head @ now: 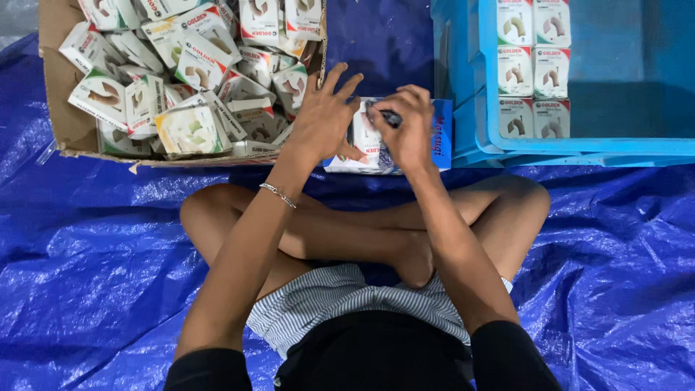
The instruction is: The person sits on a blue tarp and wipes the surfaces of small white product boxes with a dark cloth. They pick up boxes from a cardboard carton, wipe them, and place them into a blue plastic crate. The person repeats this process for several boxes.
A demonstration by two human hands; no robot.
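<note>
Sitting cross-legged on the blue tarp (94, 239), the person's left hand (324, 116) spreads over a small box (365, 137); the right hand (409, 123) pinches a dark object (389, 116).

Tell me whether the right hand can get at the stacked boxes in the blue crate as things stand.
Probably yes. The right hand works on a small dark object, but the blue crate sits just beside it, open-topped, and nothing lies between it and the stacked boxes.

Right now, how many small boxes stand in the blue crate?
6 small boxes in the blue crate, in a two-wide, three-deep block at its left wall; others could lie beyond the frame's top edge.
</note>
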